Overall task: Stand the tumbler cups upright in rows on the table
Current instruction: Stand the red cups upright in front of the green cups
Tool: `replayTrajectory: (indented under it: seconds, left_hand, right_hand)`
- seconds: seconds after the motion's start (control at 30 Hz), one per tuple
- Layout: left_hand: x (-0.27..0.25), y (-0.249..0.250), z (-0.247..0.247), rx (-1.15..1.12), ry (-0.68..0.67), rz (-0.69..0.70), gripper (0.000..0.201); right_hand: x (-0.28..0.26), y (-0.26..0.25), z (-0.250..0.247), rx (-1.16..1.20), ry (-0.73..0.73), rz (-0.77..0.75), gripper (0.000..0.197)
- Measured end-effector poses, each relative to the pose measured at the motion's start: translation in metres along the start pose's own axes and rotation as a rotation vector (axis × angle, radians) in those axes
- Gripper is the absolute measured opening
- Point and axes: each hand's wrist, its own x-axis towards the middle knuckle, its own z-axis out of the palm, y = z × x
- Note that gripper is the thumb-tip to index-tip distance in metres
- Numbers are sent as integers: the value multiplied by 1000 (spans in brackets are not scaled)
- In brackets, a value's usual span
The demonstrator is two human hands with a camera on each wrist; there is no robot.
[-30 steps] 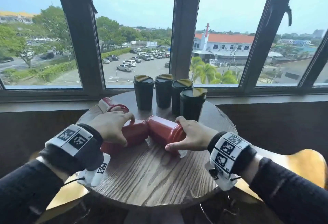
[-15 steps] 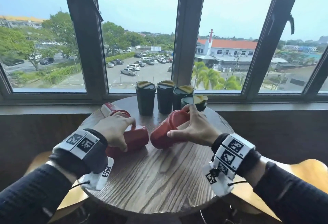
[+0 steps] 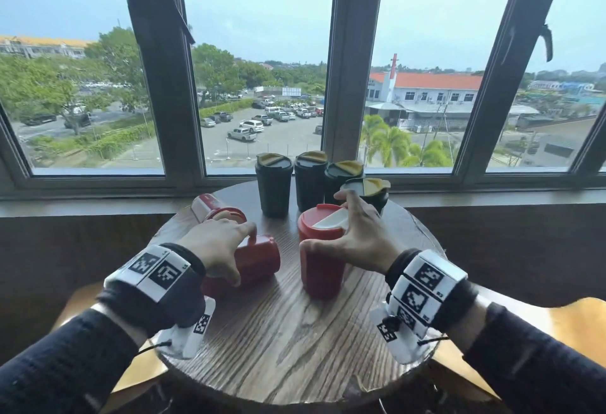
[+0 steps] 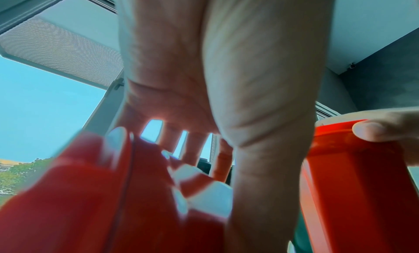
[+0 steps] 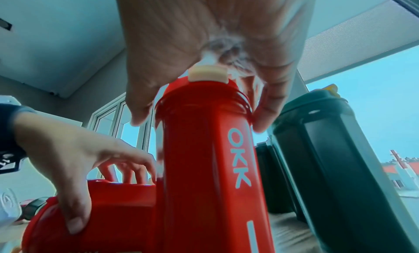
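Observation:
A red tumbler (image 3: pixel 321 262) with a red and white lid stands upright near the middle of the round wooden table (image 3: pixel 288 341). My right hand (image 3: pixel 352 236) grips it by the lid from above, thumb on the near side (image 5: pixel 204 149). A second red tumbler (image 3: pixel 252 261) lies on its side to the left, and my left hand (image 3: pixel 219 246) holds it from above (image 4: pixel 158 194). A third red tumbler (image 3: pixel 213 210) lies behind the left hand, partly hidden. Several dark tumblers (image 3: pixel 273 187) with yellow-flap lids stand upright in a row at the table's far edge.
A window sill and dark window frames (image 3: pixel 347 85) run right behind the table. Yellow wooden chair seats (image 3: pixel 577 325) show at both sides below the table. The near half of the tabletop is bare wood.
My right hand has tipped its red tumbler from lying, through a tilt, to standing upright. The left hand stays on the lying tumbler, barely moved.

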Motion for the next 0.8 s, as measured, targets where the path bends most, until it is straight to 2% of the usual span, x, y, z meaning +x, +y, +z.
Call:
replayTrajectory:
  seconds: [0.17,0.43,0.8]
  left_hand:
    - [0,0,1,1,-5,2,70]
    - [1,-1,-1,19,-12,18,70]
    - [4,-3,4,-13,-19,24,75]
  right_hand:
    - [-6,8,-9,194,-110,32,109]
    - [-11,13,-1,178,117,169,97]
    - [0,10,0,147,190,299,97]
